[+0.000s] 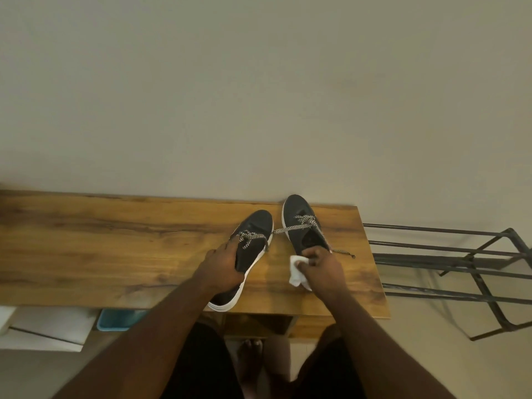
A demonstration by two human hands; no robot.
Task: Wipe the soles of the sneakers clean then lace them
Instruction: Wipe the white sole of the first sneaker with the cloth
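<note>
Two black sneakers with white soles stand upright on a wooden table (115,249), toes pointing away from me. My left hand (221,266) grips the left sneaker (254,226) around its opening, fingers curled inside. The right sneaker (299,214) stands further back beside the wall. My right hand (321,266) pinches a white wipe (296,272) right at the heel of the right sneaker, whose rear part it hides. A black-and-white speckled lace (283,230) runs between the two sneakers, and one lace end (344,252) trails on the table to the right.
A black metal rack (460,263) stands right of the table. Below the table's front edge show a blue container (118,319) and white sheets (49,326) on the left. A plain wall backs the table. My legs and a bare foot are underneath.
</note>
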